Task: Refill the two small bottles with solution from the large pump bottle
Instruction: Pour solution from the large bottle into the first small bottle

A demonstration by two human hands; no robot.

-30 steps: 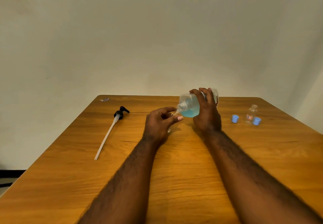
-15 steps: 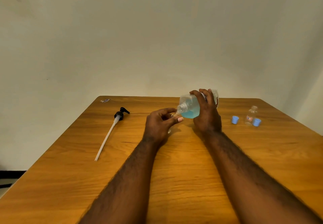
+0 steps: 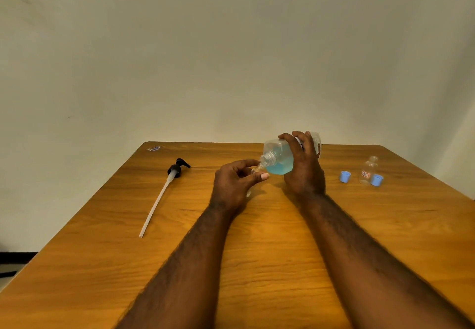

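Observation:
My right hand (image 3: 304, 169) grips the large clear bottle (image 3: 279, 159) of blue solution, tipped on its side with its open neck pointing left and down. My left hand (image 3: 235, 187) pinches a small clear bottle (image 3: 254, 170) just under that neck; most of it is hidden by my fingers. A second small bottle (image 3: 368, 169) with a red label stands at the right, between two blue caps (image 3: 345, 176) (image 3: 377, 180).
The black pump head with its long white tube (image 3: 164, 191) lies on the wooden table (image 3: 257, 251) at the left. A small scrap (image 3: 153, 148) sits near the far left corner. A plain wall stands behind the table.

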